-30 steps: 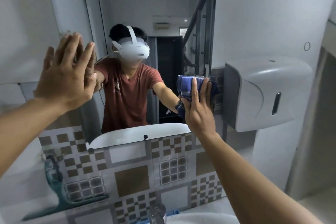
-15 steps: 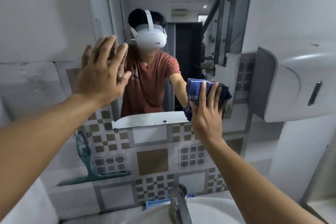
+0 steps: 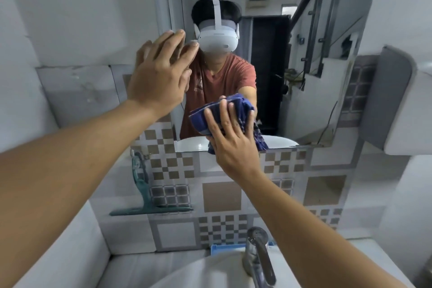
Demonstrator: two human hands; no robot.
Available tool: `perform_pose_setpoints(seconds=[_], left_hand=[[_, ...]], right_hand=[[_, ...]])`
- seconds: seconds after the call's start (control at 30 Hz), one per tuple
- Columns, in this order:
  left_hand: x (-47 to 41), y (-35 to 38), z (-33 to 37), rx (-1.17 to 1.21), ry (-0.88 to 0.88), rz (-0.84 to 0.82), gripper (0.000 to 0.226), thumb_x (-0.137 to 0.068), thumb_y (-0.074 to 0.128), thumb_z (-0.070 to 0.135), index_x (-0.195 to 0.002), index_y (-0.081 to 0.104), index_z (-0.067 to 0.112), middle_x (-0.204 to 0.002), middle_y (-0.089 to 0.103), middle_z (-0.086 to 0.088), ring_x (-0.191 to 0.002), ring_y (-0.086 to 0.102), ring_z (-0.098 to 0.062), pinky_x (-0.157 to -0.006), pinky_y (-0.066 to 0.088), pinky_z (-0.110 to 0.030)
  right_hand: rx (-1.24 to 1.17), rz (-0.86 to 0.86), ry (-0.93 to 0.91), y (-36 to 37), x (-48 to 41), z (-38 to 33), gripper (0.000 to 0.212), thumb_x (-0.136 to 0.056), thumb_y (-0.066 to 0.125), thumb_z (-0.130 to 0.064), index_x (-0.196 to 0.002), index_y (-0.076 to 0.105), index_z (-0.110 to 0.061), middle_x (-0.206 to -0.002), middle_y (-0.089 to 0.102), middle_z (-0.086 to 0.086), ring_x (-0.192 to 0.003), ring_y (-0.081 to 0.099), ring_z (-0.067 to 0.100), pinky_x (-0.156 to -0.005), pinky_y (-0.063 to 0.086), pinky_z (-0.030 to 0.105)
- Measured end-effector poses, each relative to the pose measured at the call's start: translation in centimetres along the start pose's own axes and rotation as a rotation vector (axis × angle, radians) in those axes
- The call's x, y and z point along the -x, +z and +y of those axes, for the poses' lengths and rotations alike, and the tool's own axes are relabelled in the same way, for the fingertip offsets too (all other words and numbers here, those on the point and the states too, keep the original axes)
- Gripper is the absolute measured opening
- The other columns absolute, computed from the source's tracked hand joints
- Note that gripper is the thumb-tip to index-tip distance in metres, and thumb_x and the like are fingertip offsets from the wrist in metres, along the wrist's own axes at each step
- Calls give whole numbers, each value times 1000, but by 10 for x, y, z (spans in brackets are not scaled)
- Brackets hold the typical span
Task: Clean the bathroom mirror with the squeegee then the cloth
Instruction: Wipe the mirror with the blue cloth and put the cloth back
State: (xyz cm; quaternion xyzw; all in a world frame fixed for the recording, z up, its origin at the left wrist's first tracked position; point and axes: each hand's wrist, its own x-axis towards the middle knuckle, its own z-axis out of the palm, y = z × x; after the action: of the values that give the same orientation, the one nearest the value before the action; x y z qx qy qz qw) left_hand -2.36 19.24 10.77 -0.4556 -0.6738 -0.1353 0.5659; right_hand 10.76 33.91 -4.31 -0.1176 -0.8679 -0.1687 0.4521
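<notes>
R hand (image 3: 231,145) flat, fingers straight, pressing blue checked cloth (image 3: 219,110) on mirror (image 3: 268,65) near bottom edge. L hand (image 3: 159,79) spread flat, gripping nothing, at mirror's left edge. Teal squeegee (image 3: 149,201) against tiles (image 3: 222,196) below-left. Reflected shirt print (image 3: 198,84) unreadable.

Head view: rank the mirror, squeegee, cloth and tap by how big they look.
1. mirror
2. squeegee and cloth: about alike, not ranked; the right hand covers part of the cloth
3. tap, though it is nearest the camera and cut off by the frame edge
</notes>
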Motion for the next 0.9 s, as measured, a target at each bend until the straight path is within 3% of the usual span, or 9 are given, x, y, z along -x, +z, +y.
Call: perform_pose_setpoints(seconds=[0.17, 0.27, 0.4, 0.5, 0.6, 0.7, 0.83, 0.9], left_hand=[[0, -1, 2, 1, -8, -22, 50, -101, 46, 27, -151, 44, 22, -157, 40, -14, -146, 33, -34, -115, 32, -58], [0, 0, 1, -11, -5, -43, 50, -103, 44, 28, -152, 42, 23, -158, 38, -14, -146, 31, -34, -115, 31, -58], [0, 1, 0, -6, 6, -43, 49, -103, 45, 28, -151, 43, 23, -158, 38, -14, -147, 31, -34, -115, 30, -59], [2, 4, 1, 9, -3, -20, 48, -104, 45, 27, -152, 43, 22, -158, 37, -15, -147, 30, -35, -114, 29, -59], [4, 8, 3, 18, -9, -7, 48, -104, 43, 26, -152, 43, 21, -159, 34, -16, -148, 29, -36, -115, 27, -58], [4, 11, 4, 45, -4, 16, 47, -105, 38, 27, -152, 43, 20, -159, 33, -17, -149, 28, -37, -116, 24, -57], [6, 19, 2, 70, -8, 86, 49, -105, 36, 27, -153, 40, 19, -161, 31, -18, -150, 26, -37, -117, 23, -58], [6, 38, -6, 38, 4, 67, 54, -105, 29, 28, -159, 28, 23, -166, 22, -13, -154, 20, -34, -118, 23, -62]], right_hand=[[-1, -110, -316, -2, -12, -18, 66, -96, 35, -22, -160, 22, -22, -168, 17, 11, -156, 11, 27, -121, 5, 64], [16, -140, -381, -2, -10, -11, 63, -97, 28, -22, -160, 24, -22, -167, 19, 11, -156, 13, 27, -122, 7, 62], [61, -143, -354, -13, -7, 12, 73, -96, 47, -28, -161, 15, -23, -169, 12, 10, -156, 5, 26, -123, 2, 61], [98, -151, -287, -22, 0, 37, 82, -94, 56, -37, -161, 11, -25, -169, 7, 10, -157, 1, 25, -123, -1, 61], [120, -122, -151, -27, 14, 65, 67, -103, 41, -41, -161, 12, -27, -169, 7, 12, -157, 2, 27, -122, 0, 62], [97, -93, 65, -30, 30, 93, 66, -105, 37, -42, -161, 6, -28, -169, 5, 14, -155, -4, 28, -121, 4, 65], [-50, -39, 403, -34, 47, 125, 69, -106, 29, -48, -156, -16, -35, -166, -20, 4, -153, -21, 23, -123, -2, 48], [-169, -11, 532, -37, 52, 134, 66, -105, 20, -54, -152, -24, -42, -163, -27, -1, -151, -27, 19, -125, 0, 51]])
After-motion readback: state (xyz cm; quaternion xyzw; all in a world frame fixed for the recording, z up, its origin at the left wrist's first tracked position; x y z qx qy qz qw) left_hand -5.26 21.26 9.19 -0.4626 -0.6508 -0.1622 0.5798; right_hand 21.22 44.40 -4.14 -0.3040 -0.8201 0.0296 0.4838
